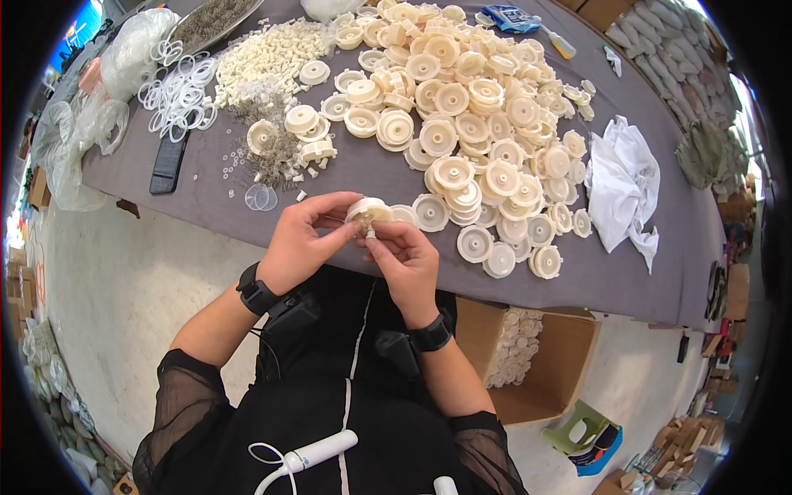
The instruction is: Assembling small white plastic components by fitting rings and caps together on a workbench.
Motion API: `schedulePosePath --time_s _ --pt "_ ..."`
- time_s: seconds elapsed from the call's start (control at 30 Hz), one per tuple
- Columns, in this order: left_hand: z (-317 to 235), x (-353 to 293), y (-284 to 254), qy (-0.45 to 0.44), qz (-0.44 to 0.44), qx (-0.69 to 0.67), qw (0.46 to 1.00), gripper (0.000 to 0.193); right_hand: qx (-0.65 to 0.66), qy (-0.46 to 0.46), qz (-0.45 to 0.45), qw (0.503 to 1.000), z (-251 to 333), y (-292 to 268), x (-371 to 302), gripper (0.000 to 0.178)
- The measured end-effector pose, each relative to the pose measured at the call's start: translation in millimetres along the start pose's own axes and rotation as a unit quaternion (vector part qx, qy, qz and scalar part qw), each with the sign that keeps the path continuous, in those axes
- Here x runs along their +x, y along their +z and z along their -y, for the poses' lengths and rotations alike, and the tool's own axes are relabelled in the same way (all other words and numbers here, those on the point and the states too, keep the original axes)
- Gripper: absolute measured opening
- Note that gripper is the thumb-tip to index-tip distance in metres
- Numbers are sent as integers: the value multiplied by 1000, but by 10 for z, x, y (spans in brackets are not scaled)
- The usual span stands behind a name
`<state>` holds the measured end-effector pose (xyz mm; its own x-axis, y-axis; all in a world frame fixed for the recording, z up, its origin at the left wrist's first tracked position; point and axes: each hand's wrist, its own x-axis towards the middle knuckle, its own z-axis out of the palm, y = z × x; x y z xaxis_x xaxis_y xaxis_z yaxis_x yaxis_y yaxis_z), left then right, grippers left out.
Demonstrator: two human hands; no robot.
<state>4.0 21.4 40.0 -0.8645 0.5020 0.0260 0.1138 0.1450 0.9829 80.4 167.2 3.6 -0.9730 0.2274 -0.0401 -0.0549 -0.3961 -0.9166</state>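
My left hand (301,235) grips a cream round plastic cap (368,207) by its rim, tilted on edge at the table's front. My right hand (404,262) pinches a small white plastic plug (370,234) just below the cap. Between the fingertips shows a bit of thin greyish wire, perhaps a spring; its exact seating is hidden by my fingers. Close by lies a heap of similar round caps (453,173), spread across the middle and right of the table. Small metal springs (276,165) lie in a tangle to the left, with several loose cream plugs (268,62) piled behind them.
White rings (177,95) and a black phone (167,165) lie at the left, near clear plastic bags (74,148). A white cloth (620,186) rests at the right on the grey tablecloth (643,285). Below the table edge stands a cardboard box (557,363) holding round parts.
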Motion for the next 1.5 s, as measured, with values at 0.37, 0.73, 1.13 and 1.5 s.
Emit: schedulePosePath --time_s 0.37,0.73,1.13,1.5 --pt "-43 -39 18 -51 31 -53 997 35 -15 3 -43 999 54 -20 -10 12" --pt "-98 -133 13 -43 50 -76 995 36 15 9 17 1000 53 -104 54 35" --pt "-42 -191 47 -62 54 -191 978 35 38 -8 45 998 20 -129 3 33" --pt "-13 -242 -42 -45 103 -86 990 31 78 63 28 995 -155 -252 -61 22"
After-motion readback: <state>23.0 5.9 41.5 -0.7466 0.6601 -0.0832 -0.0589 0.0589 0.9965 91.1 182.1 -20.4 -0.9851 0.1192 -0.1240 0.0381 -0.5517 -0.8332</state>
